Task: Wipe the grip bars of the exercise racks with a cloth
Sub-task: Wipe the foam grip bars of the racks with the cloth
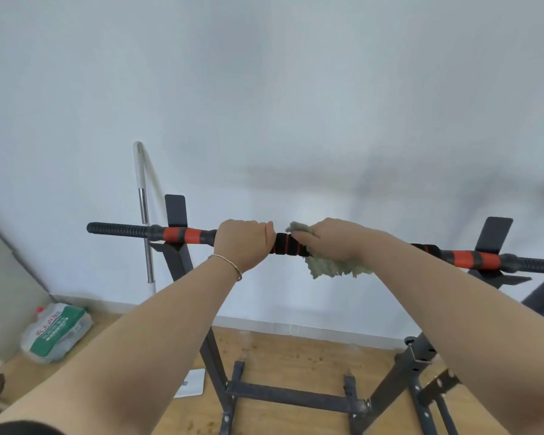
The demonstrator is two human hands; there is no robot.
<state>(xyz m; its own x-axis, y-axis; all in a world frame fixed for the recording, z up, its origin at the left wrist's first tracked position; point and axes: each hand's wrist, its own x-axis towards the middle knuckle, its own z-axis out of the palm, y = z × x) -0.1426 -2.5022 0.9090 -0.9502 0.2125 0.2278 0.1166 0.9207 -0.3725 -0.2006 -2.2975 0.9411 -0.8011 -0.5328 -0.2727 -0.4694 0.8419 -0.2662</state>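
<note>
Green-grey cloth [333, 267] sits bunched in the right grip [330, 240], whose fingers curl round it and press it onto the black-and-orange bar [186, 235] at mid-span. Just beside it, the left grip [242, 243] wraps the bar. Behind the black rack [182, 265] a metal pole [143, 208] leans on the white wall [296, 105]. A green-and-white bag [57, 332] lies on the wooden floor [280, 350].

We've got just one view here: a wide-angle cam on the person's head, facing forward and a bit down. It sits near the grip bar [182, 235], which crosses mid-frame, with the wall [264, 89] filling the top and the floor [296, 356] down low.
</note>
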